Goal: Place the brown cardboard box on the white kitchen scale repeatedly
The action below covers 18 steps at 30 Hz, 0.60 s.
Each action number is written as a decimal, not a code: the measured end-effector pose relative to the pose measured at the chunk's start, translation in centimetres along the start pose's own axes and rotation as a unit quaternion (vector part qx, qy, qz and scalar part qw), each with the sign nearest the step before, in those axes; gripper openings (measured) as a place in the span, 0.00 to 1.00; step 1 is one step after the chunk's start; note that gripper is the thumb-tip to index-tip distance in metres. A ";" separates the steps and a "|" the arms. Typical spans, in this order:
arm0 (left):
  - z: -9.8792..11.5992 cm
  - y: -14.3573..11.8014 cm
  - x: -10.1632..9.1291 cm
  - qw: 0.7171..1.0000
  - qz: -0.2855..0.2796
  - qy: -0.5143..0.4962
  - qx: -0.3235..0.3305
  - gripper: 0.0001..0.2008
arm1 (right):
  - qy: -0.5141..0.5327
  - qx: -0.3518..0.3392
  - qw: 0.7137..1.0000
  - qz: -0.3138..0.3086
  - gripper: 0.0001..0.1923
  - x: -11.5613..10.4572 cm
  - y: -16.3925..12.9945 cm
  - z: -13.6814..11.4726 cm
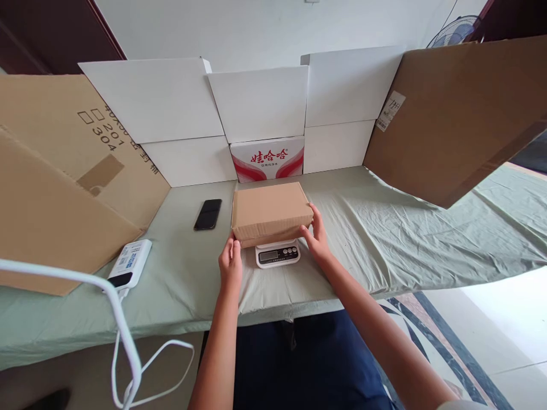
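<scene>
A closed brown cardboard box (270, 211) rests on a small white digital scale (277, 254) in the middle of the table. My left hand (231, 263) grips the box's near left corner. My right hand (315, 232) holds its right end, thumb on the front face. The scale's display and buttons show just below the box's front edge.
The table wears a pale green cloth (384, 228). A black phone (208, 214) lies left of the box, a white power bank (130, 263) with a white cable (123, 336) further left. White boxes (260, 102) and brown cardboard sheets (453, 114) wall the back and sides.
</scene>
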<state>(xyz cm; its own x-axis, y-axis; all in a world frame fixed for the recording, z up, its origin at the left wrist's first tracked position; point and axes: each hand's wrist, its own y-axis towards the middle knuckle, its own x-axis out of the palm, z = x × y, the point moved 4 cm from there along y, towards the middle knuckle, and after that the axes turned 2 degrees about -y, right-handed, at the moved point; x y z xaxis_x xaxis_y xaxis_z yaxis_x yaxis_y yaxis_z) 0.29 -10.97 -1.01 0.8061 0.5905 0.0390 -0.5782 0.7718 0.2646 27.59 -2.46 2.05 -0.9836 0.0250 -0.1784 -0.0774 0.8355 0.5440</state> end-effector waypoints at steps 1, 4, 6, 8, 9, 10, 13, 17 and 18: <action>0.1 0.0 0.0 1.000 0.001 0.000 0.001 0.32 | -0.001 -0.001 1.000 -0.001 0.40 0.0 0.0 -0.1; 0.7 -0.1 0.0 1.000 -0.001 -0.006 0.019 0.34 | 0.007 0.006 1.000 -0.004 0.42 0.0 0.0 -0.1; 1.0 -0.2 -0.1 1.000 -0.003 -0.008 0.030 0.35 | 0.019 0.016 1.000 -0.005 0.43 0.0 -0.1 -0.1; 1.0 -0.3 -0.1 1.000 -0.006 -0.001 0.029 0.36 | 0.027 0.023 0.999 -0.011 0.44 0.1 -0.1 0.0; 0.9 -0.3 -0.1 1.000 -0.009 0.005 0.025 0.36 | 0.029 0.023 0.999 -0.014 0.43 0.1 -0.1 0.1; 0.8 -0.4 -0.1 1.000 -0.014 0.011 0.022 0.35 | 0.030 0.021 0.999 -0.016 0.43 0.2 -0.2 0.1; 0.5 -0.4 -0.1 0.999 -0.033 0.020 0.016 0.33 | 0.040 0.018 0.999 -0.012 0.44 0.2 -0.3 0.0; 0.4 1.4 0.3 0.999 -0.043 -0.016 0.008 0.32 | 0.068 0.021 0.997 -0.017 0.42 0.3 0.7 -0.4; 0.5 2.4 0.5 0.998 -0.046 -0.034 0.004 0.31 | 0.074 0.018 0.997 -0.020 0.42 0.4 1.4 -0.5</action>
<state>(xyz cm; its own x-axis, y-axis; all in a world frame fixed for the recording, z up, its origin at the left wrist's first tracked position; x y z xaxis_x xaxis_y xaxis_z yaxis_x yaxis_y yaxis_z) -0.63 -8.90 0.09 0.8623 0.5001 0.0791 -0.5009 0.8197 0.2779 26.99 -1.61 3.13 -0.9934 -0.0866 -0.0751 -0.1129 0.8530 0.5095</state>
